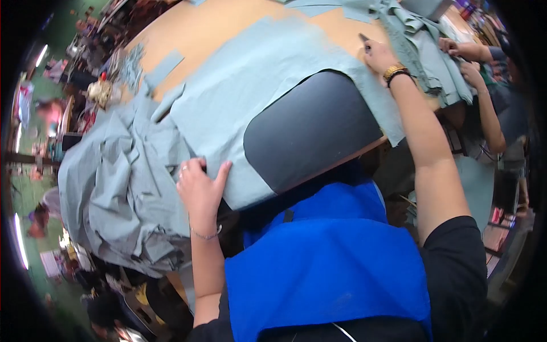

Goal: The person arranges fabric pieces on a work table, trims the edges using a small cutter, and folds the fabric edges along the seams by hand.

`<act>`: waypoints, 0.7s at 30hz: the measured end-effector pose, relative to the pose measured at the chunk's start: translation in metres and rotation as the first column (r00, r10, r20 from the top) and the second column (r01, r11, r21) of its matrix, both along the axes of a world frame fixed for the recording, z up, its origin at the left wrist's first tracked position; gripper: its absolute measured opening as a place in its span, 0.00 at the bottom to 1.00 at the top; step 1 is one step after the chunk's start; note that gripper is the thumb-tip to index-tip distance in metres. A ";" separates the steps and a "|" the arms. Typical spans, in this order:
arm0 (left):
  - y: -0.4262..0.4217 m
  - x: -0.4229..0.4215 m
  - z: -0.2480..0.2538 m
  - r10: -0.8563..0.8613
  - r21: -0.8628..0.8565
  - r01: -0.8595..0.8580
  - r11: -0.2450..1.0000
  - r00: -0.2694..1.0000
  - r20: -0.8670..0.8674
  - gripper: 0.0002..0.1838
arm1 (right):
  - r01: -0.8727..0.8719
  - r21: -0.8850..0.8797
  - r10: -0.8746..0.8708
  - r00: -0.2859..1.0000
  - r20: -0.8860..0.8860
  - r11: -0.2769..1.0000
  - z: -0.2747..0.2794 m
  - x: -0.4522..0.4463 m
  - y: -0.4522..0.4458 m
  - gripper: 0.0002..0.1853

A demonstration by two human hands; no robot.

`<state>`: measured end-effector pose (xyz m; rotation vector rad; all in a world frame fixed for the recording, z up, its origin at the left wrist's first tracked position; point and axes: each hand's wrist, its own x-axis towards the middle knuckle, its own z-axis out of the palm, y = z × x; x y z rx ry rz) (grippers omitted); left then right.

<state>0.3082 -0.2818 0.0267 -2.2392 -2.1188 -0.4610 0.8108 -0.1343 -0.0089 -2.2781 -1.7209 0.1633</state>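
A pale blue-green sheet of leather-like material [228,97] lies spread over the table. On its near side is a dark grey panel with rounded corners [313,128]. My left hand [199,185] rests at the sheet's near left edge, thumb spread away from the fingers, beside a crumpled heap of the same material [114,182]. Farther off on the right, my right hand [380,57] is closed around a small dark pointed tool [364,40], just beyond the panel's far right corner. Its exact kind is too small to tell.
Another person's hands [458,54] handle folded blue-green material [424,45] at the right. Loose scraps [164,67] lie on the tan tabletop [194,28]. A blue apron [330,268] covers my lap by the table's near edge. Blurred clutter fills the left background.
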 end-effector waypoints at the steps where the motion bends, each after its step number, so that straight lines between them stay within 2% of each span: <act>1: -0.001 0.002 0.003 -0.025 -0.014 0.024 1.000 0.999 -0.045 0.25 | -0.020 -0.042 0.022 0.999 0.045 0.999 -0.004 0.003 0.005 0.21; 4: 0.001 0.000 -0.007 -0.064 -0.083 0.065 0.994 0.998 0.012 0.22 | -0.056 0.028 0.049 0.977 0.206 0.998 -0.015 0.013 0.002 0.22; 5: 0.002 0.001 -0.004 -0.025 -0.162 0.047 0.986 0.991 0.134 0.18 | -0.035 -0.001 0.034 0.981 0.189 0.999 -0.014 0.011 0.002 0.22; 6: 0.004 -0.003 -0.009 0.029 -0.201 0.079 0.976 0.874 0.484 0.18 | -0.007 -0.031 0.012 0.985 0.171 0.999 -0.006 0.006 -0.008 0.21; 7: 0.006 -0.008 -0.020 0.094 -0.229 0.132 0.964 0.639 0.764 0.18 | 0.027 -0.069 -0.016 0.988 0.153 0.997 -0.001 0.002 -0.016 0.21; 8: 0.006 -0.011 -0.028 0.171 -0.241 0.196 0.951 0.317 0.933 0.18 | 0.025 -0.110 -0.007 0.988 0.155 0.994 0.002 0.000 -0.021 0.22; 9: 0.006 -0.008 -0.018 0.277 -0.313 0.274 0.909 0.164 0.947 0.24 | 0.024 -0.153 0.000 0.987 0.159 0.988 0.006 -0.001 -0.027 0.23; 11: 0.009 -0.004 -0.018 0.402 -0.402 0.283 0.871 0.059 0.914 0.26 | 0.024 -0.196 0.012 0.983 0.183 0.980 0.008 0.001 -0.030 0.22; 13: 0.014 0.002 -0.009 0.483 -0.445 0.328 0.833 -0.039 0.875 0.28 | 0.034 -0.069 -0.030 0.997 0.069 0.997 -0.009 0.017 -0.027 0.22; 14: 0.015 0.005 -0.005 0.485 -0.446 0.330 0.832 -0.042 0.873 0.28 | 0.043 -0.007 -0.043 0.999 0.009 0.999 -0.018 0.026 -0.025 0.22; 17: 0.022 0.007 -0.004 0.520 -0.470 0.341 0.814 -0.066 0.852 0.26 | 0.125 0.037 -0.121 0.989 -0.089 0.991 -0.001 0.002 -0.033 0.27; 20: 0.027 0.003 -0.014 0.460 -0.420 0.408 0.810 0.000 0.888 0.25 | 0.073 -0.054 -0.072 0.997 0.028 0.996 0.012 -0.018 -0.038 0.32; 21: 0.028 0.001 -0.018 0.455 -0.419 0.399 0.816 0.005 0.890 0.24 | 0.056 -0.058 -0.057 0.998 -0.017 0.997 0.013 -0.017 -0.036 0.34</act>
